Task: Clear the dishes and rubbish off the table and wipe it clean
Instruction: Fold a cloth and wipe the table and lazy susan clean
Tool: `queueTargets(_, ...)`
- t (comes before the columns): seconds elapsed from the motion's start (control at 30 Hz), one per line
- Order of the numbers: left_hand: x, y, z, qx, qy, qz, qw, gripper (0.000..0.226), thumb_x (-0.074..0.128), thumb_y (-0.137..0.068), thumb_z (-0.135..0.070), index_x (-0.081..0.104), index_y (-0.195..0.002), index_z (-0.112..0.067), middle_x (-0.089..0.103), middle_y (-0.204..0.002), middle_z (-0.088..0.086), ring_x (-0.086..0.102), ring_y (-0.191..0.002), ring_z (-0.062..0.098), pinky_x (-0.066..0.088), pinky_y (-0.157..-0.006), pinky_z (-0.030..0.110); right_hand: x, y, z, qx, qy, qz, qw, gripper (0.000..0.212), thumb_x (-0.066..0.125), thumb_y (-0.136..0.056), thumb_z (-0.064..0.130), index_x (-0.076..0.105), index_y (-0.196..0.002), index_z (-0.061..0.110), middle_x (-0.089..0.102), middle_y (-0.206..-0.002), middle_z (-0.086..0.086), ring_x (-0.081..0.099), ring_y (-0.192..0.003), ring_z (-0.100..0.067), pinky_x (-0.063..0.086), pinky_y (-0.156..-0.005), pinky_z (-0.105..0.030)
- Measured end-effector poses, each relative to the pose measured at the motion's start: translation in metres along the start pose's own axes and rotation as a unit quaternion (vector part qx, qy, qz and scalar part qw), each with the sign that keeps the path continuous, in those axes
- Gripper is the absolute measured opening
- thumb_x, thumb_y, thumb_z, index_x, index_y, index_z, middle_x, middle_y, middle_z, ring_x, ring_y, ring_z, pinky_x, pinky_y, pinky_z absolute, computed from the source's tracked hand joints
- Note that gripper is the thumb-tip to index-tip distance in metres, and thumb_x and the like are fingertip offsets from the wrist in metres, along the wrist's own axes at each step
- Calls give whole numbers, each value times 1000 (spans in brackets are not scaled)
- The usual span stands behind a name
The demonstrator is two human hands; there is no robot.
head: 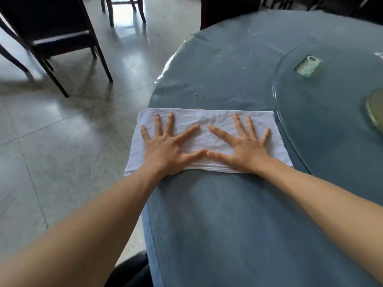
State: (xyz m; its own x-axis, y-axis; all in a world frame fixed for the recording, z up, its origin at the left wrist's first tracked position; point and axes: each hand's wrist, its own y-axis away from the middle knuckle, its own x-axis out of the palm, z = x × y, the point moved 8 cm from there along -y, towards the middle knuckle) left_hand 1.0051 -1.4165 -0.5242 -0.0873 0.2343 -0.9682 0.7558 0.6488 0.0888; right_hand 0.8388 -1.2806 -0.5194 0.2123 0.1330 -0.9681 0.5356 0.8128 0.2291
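A folded white cloth [204,121] lies flat on the round table [228,214], which has a blue cover under clear plastic. The cloth's left end hangs past the table's left edge. My left hand [167,146] and my right hand [242,148] both press flat on the cloth with fingers spread, thumbs nearly touching in the middle. Small white and yellowish crumbs [219,56] are scattered on the cover beyond the cloth, one greenish bit [196,94] just ahead of it.
A glass turntable [294,125] covers the table's right part, with a small packet [308,65] and the rim of a greenish dish [373,112] on it. Dark chairs [53,34] stand on the tiled floor at left and behind the table.
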Motion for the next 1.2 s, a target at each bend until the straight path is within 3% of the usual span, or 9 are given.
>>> queueTargets(0.5,-17,-132,15,132,-12,7,991,84,13,-65,-104,-1,-143,-73,-13,-169,1,-22,-153,34,-10,-115,70,-19,-77,-3,128,-29,-9,991,80,22,-60,109,-3,-133,87,-23,-170,9,-26,-155,-28,-13,-110,-80)
queueTargets(0.87,-23,-207,10,184,-22,17,983,90,13,-65,-104,-2,-147,-68,-10,-170,-2,-16,-154,31,-8,-117,67,-31,-127,-16,176,-43,-23,983,76,20,-60,109,-6,-129,89,-23,-170,9,-28,-155,-27,-14,-110,-79)
queueTargets(1.2,-32,-331,-2,220,-35,32,974,89,12,-62,-105,-2,-144,-72,-9,-170,-5,-16,-155,28,-6,-118,66,-54,-221,-47,212,-67,-34,974,80,19,-61,109,-5,-134,85,-25,-169,8,-29,-154,-30,-15,-108,-81)
